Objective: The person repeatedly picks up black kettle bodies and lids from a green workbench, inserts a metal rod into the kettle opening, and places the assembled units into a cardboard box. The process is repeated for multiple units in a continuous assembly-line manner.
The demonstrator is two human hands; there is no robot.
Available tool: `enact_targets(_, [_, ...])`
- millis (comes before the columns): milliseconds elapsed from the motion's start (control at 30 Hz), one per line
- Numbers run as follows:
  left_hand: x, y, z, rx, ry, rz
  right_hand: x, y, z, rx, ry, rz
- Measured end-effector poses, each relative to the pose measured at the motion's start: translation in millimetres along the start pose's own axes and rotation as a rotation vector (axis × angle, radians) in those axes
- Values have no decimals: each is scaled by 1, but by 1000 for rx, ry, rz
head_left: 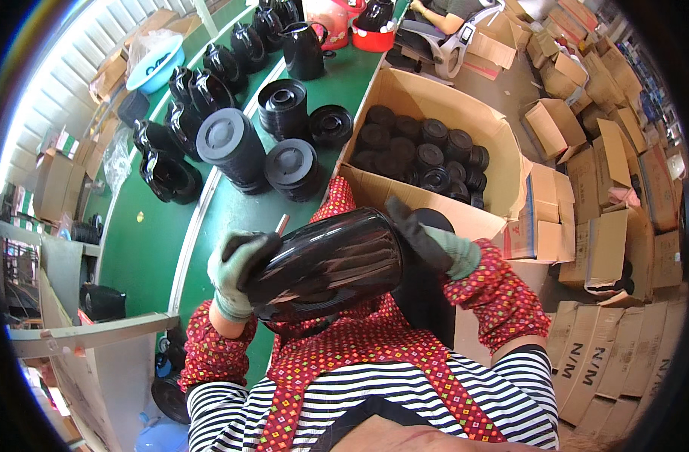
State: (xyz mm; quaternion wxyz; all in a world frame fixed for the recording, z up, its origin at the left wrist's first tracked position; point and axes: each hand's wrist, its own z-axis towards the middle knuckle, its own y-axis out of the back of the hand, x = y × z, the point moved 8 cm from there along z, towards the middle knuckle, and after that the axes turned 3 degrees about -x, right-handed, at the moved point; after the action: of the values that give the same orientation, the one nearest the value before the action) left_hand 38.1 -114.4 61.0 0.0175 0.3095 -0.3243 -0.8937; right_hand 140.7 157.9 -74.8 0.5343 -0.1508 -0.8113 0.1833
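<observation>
both gloved hands' fingers clasp black jug body (325,264), box of caps (427,154) beyond

Glossy black jug body (325,264) held between left hand (239,271) and right hand (435,241), both in grey-green gloves with black palms; sleeves (502,294) red with small multicolour diamond print, apron (359,346) same red print, shirt (510,384) black-and-white striped. Green belt (145,241) carries black lid stacks (235,147) and black kettles (209,90), plus a light blue basin (154,64) and red tub (373,38). Brown cardboard box (435,98) holds black round parts (427,154).
</observation>
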Motion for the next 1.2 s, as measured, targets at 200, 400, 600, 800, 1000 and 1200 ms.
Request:
enact_targets(200, [67, -43, -43, 4, 470, -591, 91, -75, -37, -82, 865, -435])
enact_targets(400, [-48, 2, 26, 146, -456, 110, -3, -22, 6, 82, 70, 377])
enact_targets(600, [49, -30, -5, 89, 311, -408, 53, -57, -18, 11, 368, 163])
enact_targets(800, [-20, -14, 38, 92, 51, -79, 44, -55, -39, -153, 408, 193])
enact_targets(1000, [26, -33, 12, 208, 209, -292, 36, -47, -36, -71, 473, -39])
enact_targets(1200, [65, -62, -19, 39, 725, -868, 44, -59, -32, -154, 730, -160])
